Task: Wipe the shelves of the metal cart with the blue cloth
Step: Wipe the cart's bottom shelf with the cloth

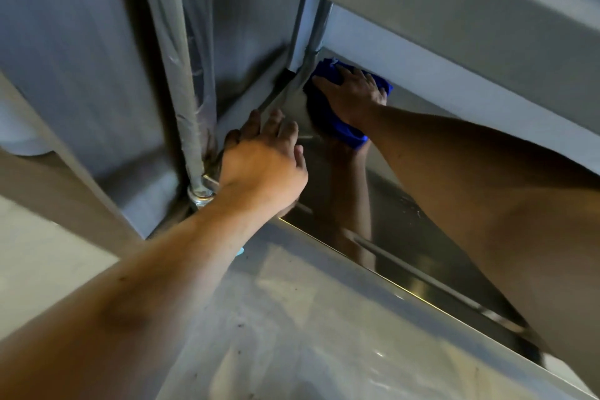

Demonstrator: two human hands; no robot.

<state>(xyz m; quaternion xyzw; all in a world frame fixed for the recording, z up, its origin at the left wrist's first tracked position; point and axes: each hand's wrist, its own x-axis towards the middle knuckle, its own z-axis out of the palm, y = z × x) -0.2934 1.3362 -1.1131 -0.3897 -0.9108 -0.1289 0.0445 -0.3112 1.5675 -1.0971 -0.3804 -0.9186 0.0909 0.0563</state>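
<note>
While my left hand rests open-fingered on the shiny steel cart shelf, my right hand presses flat on the crumpled blue cloth.

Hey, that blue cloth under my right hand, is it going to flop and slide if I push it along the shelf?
Probably floppy: the blue cloth bunches in folds under the right hand. It should glide easily, since the shelf looks smooth and mirror-like. Likely light.
</note>
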